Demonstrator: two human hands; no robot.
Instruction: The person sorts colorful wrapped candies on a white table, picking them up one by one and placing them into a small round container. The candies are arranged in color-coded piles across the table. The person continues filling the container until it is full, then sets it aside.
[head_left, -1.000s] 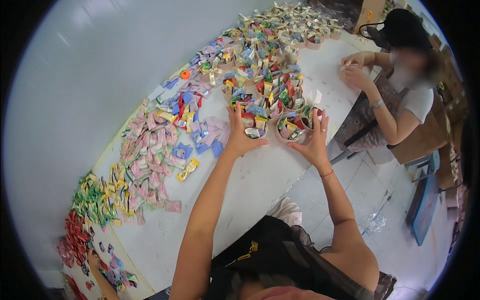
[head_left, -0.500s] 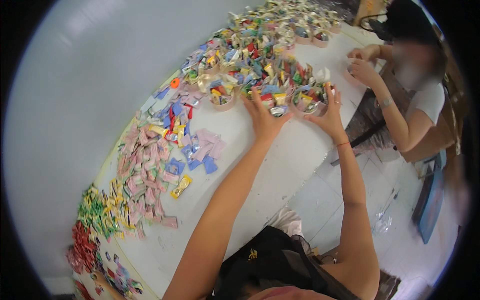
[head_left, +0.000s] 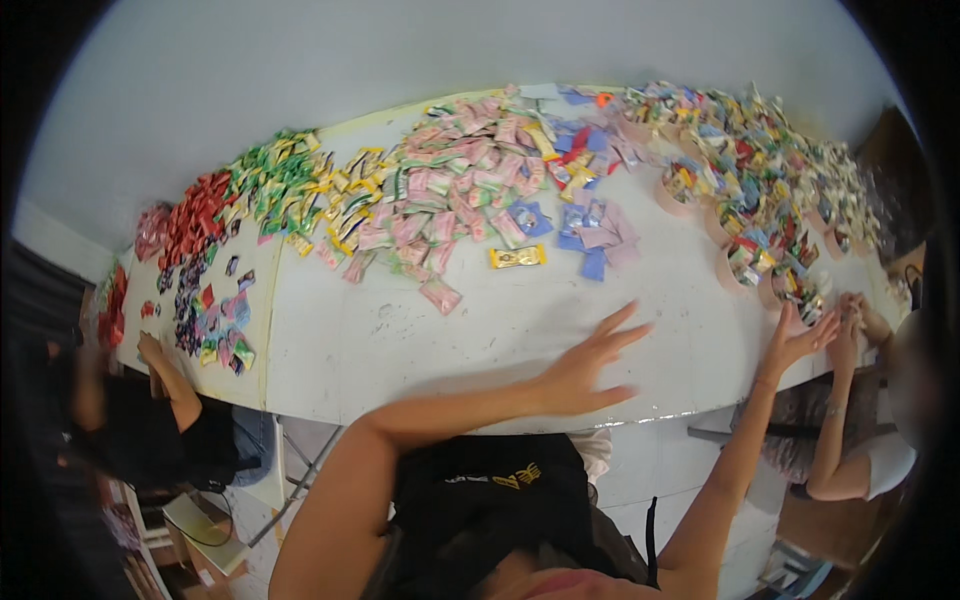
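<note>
My left hand [head_left: 583, 378] hovers over the white table [head_left: 400, 345], fingers spread and holding nothing. My right hand [head_left: 795, 348] is beside the nearest pink round tub [head_left: 772, 294] at the right, its fingers apart; whether a fingertip touches the rim I cannot tell. Small wrapped sweets in mixed colours fill that tub and a neighbouring pink tub [head_left: 733, 272]. Beyond my left hand lie a yellow wrapped bar [head_left: 517, 257], several blue packets [head_left: 593, 264] and a wide heap of pink wrapped sweets [head_left: 460, 205].
Many filled tubs crowd the far right. Green packets [head_left: 275, 190], red packets [head_left: 197, 215] and small dark packets [head_left: 188, 300] spread leftward along the table. One person's hands [head_left: 852, 318] work close to my right hand; another person's hand [head_left: 150, 348] is at the left end.
My view has swung left, bringing the left end of the table in. My left hand has come away from the tubs, while my right hand has stayed near them.
</note>
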